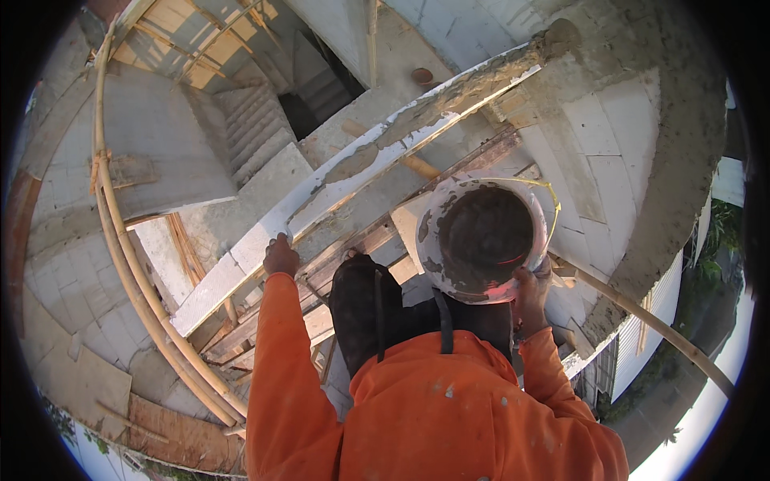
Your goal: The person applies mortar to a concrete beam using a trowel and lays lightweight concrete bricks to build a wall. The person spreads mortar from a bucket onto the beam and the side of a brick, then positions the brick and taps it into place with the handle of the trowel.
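Observation:
My right hand (532, 295) is closed on the near right rim of a pale, mortar-smeared bucket (434, 255). Dark grey wet mortar (486, 231) lies inside it, and a thin yellow handle (555, 202) loops over its right side. The bucket is close to my knees. My left hand (281, 256) is curled over the near edge of a long white block wall (258, 239); some of its fingers are hidden. A rough strip of mortar (361, 160) covers the wall's top, from just beyond my left hand to the far right end.
Timber planks (377, 239) form a platform beneath me. Long bamboo poles (120, 232) stand at the left; another pole (654, 314) slants away at the right. Beyond the wall are a stairwell opening (321, 96), concrete steps (250, 128) and a small brown bowl (422, 76).

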Demonstrator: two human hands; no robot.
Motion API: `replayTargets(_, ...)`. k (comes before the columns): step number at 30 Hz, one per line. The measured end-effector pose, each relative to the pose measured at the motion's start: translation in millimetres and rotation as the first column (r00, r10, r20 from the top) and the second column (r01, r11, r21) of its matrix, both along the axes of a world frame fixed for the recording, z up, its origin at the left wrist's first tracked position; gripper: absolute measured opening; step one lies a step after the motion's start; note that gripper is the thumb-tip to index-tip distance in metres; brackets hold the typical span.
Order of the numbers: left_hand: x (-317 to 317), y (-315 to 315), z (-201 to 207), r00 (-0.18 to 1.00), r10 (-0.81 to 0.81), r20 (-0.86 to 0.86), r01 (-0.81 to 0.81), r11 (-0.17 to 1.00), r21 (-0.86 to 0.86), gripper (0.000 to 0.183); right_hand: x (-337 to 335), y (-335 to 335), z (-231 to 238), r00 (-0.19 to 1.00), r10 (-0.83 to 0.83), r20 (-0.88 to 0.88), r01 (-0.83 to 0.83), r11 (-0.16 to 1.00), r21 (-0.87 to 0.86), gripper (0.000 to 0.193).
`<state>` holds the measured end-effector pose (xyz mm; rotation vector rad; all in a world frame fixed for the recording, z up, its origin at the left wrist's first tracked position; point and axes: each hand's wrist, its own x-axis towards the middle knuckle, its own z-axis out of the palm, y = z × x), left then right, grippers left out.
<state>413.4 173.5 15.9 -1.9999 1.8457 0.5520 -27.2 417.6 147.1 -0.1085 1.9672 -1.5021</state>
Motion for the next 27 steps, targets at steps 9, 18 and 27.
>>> replayTargets(9, -134, 39, 101, 0.775, -0.559, -0.297, 0.593, 0.805, 0.032, 0.039, 3, -13, -13, 0.988, 0.099, -0.12, -0.082, 0.986, 0.142, 0.026)
replayTargets(18, -294, 60, 38, 0.682, -0.69, -0.243, 0.72, 0.692, 0.054, 0.025, 33, -21, -6, 0.912, 0.293, -0.288, -0.17, 0.907, 0.386, 0.026)
replayTargets(27, -259, 93, 1, 0.41, -0.667, -0.622, 0.908, 0.363, 0.209, 0.037, 23, -9, -2, 0.92, 0.339, -0.198, -0.257, 0.902, 0.348, 0.027)
